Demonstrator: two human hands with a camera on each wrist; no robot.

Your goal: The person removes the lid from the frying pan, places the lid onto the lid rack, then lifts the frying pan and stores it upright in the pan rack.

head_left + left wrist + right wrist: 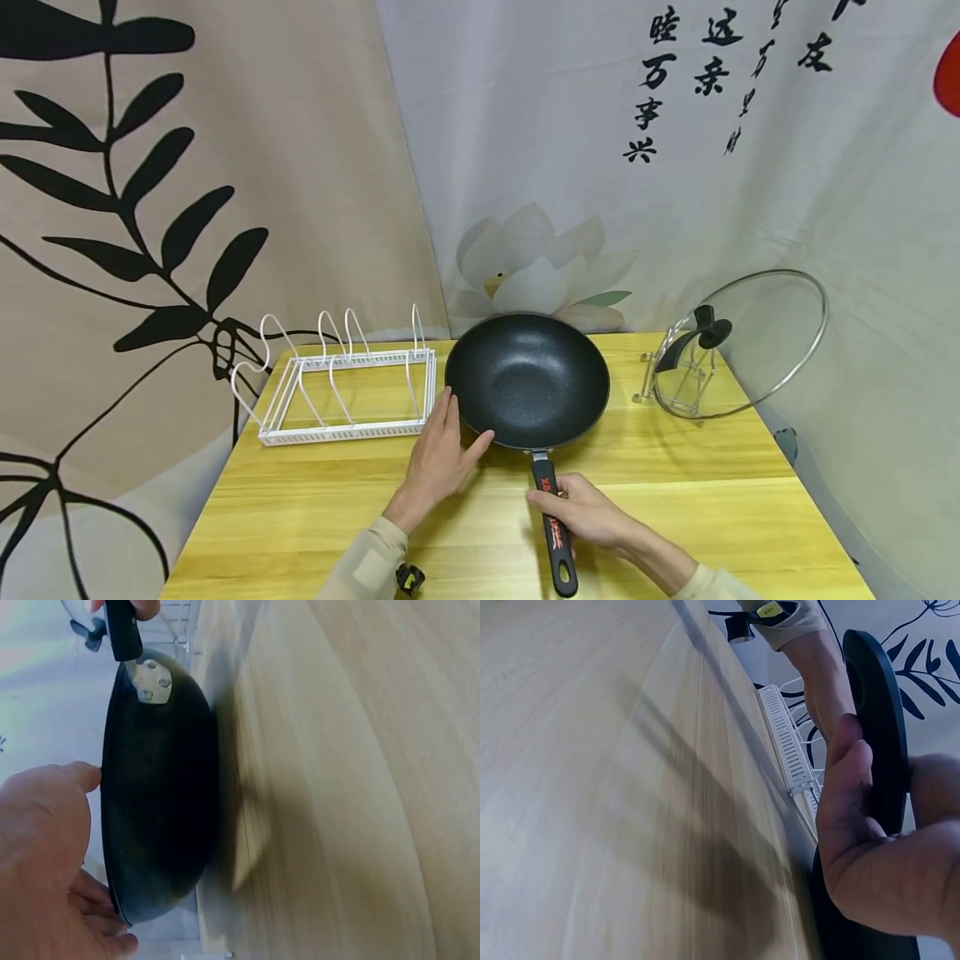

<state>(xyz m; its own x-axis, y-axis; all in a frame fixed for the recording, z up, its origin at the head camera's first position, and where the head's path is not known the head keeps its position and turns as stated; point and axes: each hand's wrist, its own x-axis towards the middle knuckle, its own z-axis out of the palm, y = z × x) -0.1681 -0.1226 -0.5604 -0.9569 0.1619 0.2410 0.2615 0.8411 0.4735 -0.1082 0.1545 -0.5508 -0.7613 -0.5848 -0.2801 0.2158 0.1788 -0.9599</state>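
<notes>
A black wok (527, 381) faces up at the middle of the wooden table, its long handle (556, 533) pointing toward me. In the left wrist view its dark underside (161, 780) is close over the tabletop. My right hand (588, 510) grips the handle, with the thumb across its top and fingers curled beneath, as the right wrist view shows. My left hand (441, 462) touches the left side of the rim, thumb and fingers spread and fairly straight. To the left stands a white wire rack (348, 432) with upright loops.
At the back right, a glass lid (813, 354) with a black knob leans upright in a small wire stand (693, 383). A patterned cloth backdrop (525, 125) hangs behind the table (690, 517). A small black-and-yellow object (409, 578) is beside the left sleeve.
</notes>
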